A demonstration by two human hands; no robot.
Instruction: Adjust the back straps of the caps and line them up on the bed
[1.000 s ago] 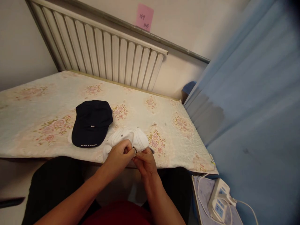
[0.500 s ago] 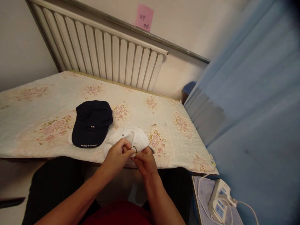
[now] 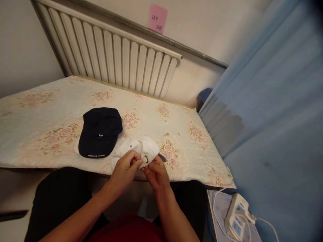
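A white baseball cap (image 3: 143, 145) is held between my two hands at the near edge of the bed, its back strap with a small metal buckle turned toward me. My left hand (image 3: 128, 164) pinches the strap side left of the buckle, fingers curled. Around the cap's right side, close to the buckle, my right hand (image 3: 156, 170) grips the fabric with thumb and fingers. Part of a dark brim shows past the right fingers. Just to the left lies a black baseball cap (image 3: 101, 131), brim toward me, with small white lettering; neither hand touches it.
The floral bedspread (image 3: 143, 104) stretches beneath both caps. Behind it a white radiator (image 3: 121, 60) and pipe run along the wall. A blue curtain (image 3: 272, 117) hangs on the right. A white power strip (image 3: 236, 215) with cables sits on a small table at lower right.
My left fingers have drawn slightly left, away from the metal buckle, which shows more plainly now. The white cap is slightly turned, with more brim visible at right. The black cap stays put.
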